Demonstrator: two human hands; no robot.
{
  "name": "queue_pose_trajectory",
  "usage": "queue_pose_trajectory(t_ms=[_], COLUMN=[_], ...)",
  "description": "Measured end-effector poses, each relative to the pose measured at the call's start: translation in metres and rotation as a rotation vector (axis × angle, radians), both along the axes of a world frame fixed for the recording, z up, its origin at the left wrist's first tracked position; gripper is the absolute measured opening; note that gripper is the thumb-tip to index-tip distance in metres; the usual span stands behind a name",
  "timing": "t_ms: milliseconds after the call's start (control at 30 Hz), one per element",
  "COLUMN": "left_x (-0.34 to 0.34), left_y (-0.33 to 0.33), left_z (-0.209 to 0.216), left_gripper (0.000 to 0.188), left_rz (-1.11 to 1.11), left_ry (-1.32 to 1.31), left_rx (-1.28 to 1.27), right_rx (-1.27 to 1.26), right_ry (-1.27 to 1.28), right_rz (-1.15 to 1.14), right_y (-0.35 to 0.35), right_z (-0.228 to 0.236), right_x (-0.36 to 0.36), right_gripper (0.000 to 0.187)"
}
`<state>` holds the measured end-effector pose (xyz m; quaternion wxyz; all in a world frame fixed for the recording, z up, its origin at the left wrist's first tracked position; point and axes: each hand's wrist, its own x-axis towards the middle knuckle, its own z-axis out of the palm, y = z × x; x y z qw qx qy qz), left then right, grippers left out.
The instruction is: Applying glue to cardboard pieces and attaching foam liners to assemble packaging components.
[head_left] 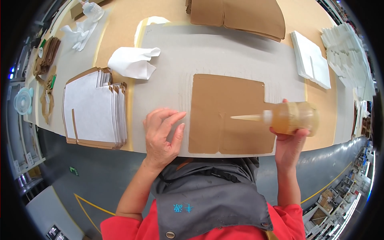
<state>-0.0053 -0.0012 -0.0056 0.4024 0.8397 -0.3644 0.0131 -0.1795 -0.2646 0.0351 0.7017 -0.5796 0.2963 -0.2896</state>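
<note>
A flat brown sheet (224, 96), notched at its upper right corner, lies on the grey work surface before me. My right hand (290, 140) is wrapped round a glue bottle (294, 118) with amber contents, tipped sideways so its long nozzle points left over the sheet. A thin slit or line runs up from the sheet's lower edge, below the nozzle tip. To the left of the sheet, my left hand (163, 134) rests with fingers curved and apart, holding nothing. Whether the nozzle tip touches the sheet I cannot tell.
At left sits a stack of white-faced brown pieces (94, 106). A crumpled white cloth (134, 63) lies behind it. Brown sheets (240, 14) are stacked at the far side. White pieces (310, 60) lie at right. Another bottle (93, 11) stands far left.
</note>
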Motion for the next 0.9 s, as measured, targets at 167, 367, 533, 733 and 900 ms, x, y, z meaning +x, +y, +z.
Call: queue_pose_trajectory(t_ms=[167,367,533,733,900], left_x=[0.001,0.001,0.001,0.000,-0.001], left_y=[-0.001,-0.002,-0.002,-0.002,-0.001], left_z=[-0.002,-0.002,-0.002,-0.005,-0.004], left_gripper=[0.028,0.028,0.028,0.027,0.025], left_rz=[-0.001,-0.001,-0.001,0.003,0.009], left_ry=[-0.008,-0.007,-0.020,-0.035,-0.057], left_rx=[0.012,0.012,0.009,0.002,0.007], right_rx=[-0.022,0.087,0.030,0.064,0.047], right_ry=[0.025,0.026,0.057,0.082,0.090], right_rz=[0.119,0.092,0.113,0.114,0.161], right_y=[0.010,0.013,0.016,0.028,0.034], right_z=[-0.016,-0.017,-0.015,-0.013,-0.013], right_x=[0.019,0.020,0.010,-0.006,-0.017], right_gripper=[0.092,0.099,0.096,0.096,0.097])
